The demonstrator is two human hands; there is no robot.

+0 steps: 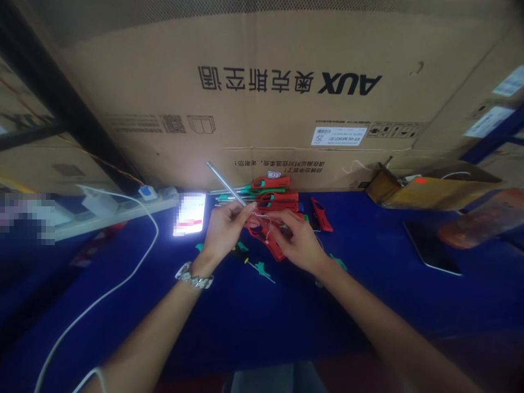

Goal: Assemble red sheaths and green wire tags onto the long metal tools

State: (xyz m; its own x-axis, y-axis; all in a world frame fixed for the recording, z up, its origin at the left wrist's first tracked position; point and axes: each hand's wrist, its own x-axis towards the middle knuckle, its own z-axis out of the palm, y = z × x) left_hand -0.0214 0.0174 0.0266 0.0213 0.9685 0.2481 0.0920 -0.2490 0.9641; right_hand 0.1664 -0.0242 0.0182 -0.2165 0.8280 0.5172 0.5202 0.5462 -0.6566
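My left hand (223, 229) is closed around the lower end of a thin metal lighter tube (225, 183), which slants up and to the left. Beside it my right hand (302, 240) pinches a thin white wire (262, 216) close to the tube's base. Under my fingers is a red lighter housing half (275, 250), partly hidden by my right hand. Just behind the hands lie several red and green lighters (278, 197) with metal tubes. Small green plastic parts (262, 268) and a small screwdriver (251, 264) with a black and yellow handle lie in front.
A lit phone (189, 214) leans left of my hands, near a white power strip (123, 215) and cable (139, 262). Another red housing piece (322, 214) lies to the right. Farther right are a dark phone (432, 248), a bottle (483, 218) and an open carton (442, 191). A large cardboard sheet (262, 131) stands behind.
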